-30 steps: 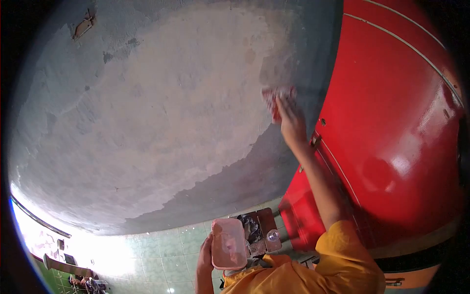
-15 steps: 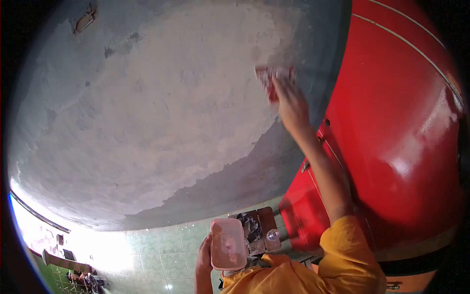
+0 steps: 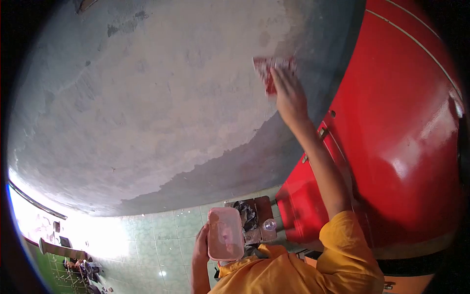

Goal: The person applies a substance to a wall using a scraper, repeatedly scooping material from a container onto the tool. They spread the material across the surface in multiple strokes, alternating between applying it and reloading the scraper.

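Note:
My right hand (image 3: 290,90) is raised against the grey wall (image 3: 171,98), its fingers pressed on a red and white triangular piece (image 3: 269,73) that lies against the surface. A wide pale coat covers much of the wall, with darker grey at its right and lower edges. Low in front of my body, my left hand (image 3: 202,242) grips the left side of a pink rectangular tub (image 3: 225,234). Some pinkish matter is inside the tub.
A glossy red cabinet (image 3: 391,132) stands close on the right. Beside the tub, a small brown stool (image 3: 264,210) bears a black plastic bag (image 3: 247,215) and a clear cup (image 3: 269,225). Green floor tiles (image 3: 166,232) and a cluttered rack (image 3: 83,267) are at lower left.
The view has shifted slightly, and the wall marks and tub sit higher in it. My right hand and the red and white piece have moved slightly up in view. Both grips are unchanged.

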Available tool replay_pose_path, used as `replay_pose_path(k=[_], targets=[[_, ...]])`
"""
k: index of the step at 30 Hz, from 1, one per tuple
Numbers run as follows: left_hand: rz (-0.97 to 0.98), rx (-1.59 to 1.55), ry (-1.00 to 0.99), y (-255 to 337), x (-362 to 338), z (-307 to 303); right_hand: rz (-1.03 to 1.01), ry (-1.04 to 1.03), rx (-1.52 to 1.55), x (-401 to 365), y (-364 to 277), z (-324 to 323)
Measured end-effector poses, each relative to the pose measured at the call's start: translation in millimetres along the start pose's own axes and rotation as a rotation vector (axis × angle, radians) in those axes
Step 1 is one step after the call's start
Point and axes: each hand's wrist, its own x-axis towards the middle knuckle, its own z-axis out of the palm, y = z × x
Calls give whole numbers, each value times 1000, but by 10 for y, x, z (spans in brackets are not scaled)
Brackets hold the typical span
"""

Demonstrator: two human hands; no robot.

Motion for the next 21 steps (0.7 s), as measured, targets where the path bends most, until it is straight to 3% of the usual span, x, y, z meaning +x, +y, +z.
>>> replay_pose_path(k=[3, 6, 11, 14, 18, 21], targets=[[-17, -25, -1, -19, -11, -28, 22, -163, 14, -943, -247, 269], [-33, -43, -5, -39, -2, -79, 135, -261, 173, -1130, -265, 242], [-67, -65, -16, -59, 46, -188, -6, 133, 20, 262, -190, -241], [-49, -72, -9, -2, -19, -114, 1, 107, -15, 325, -243, -53], [-28, -131, -6, 17, -44, -91, 21, -62, 62, -603, -485, 266], [-18, -134, 2, 63, -83, -32, 108, -209, 85, -843, -438, 176]])
